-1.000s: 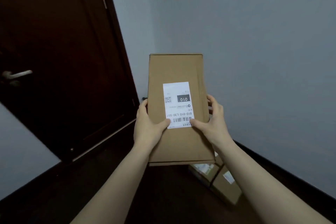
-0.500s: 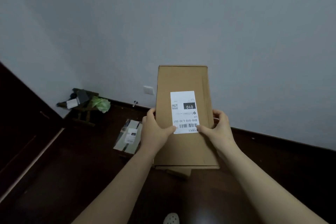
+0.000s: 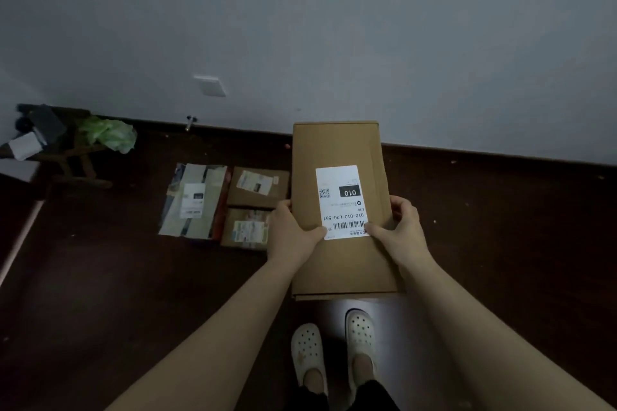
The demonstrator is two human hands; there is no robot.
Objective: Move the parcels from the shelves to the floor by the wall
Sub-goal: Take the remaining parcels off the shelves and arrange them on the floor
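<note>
Pale grey wall (image 3: 334,27) fills the upper view. Dark brown floor (image 3: 100,277) meets it at a dark skirting strip. Long flat brown cardboard parcel (image 3: 337,150) is in the air, roughly level in front of the body, above the floor and just right of the parcels lying there. Its far end points at the wall and its white printed label (image 3: 340,200) faces up. Judgement: carried flat so it can go down without turning. Three parcels lie on the floor near the wall in a tight group. A wide flat parcel wrapped in pale tape (image 3: 193,200) is on the left. To its right are a small brown cardboard box (image 3: 258,185) nearer the wall and a second small labelled box (image 3: 247,228) just in front of it. The grouping looks deliberate, and the bare floor right of the boxes is the likely next slot. A low wooden stool with a green bag (image 3: 108,135) stands far left, well apart. Left hand (image 3: 293,233) grips the parcel's left long edge, thumb on top at the label's near corner, fingers wrapped round the side. Right hand (image 3: 399,230) mirrors this on the right edge. Judgement: a two-sided grip near mid-length keeps a long thin box from tipping. Parcel not yet set down.
</note>
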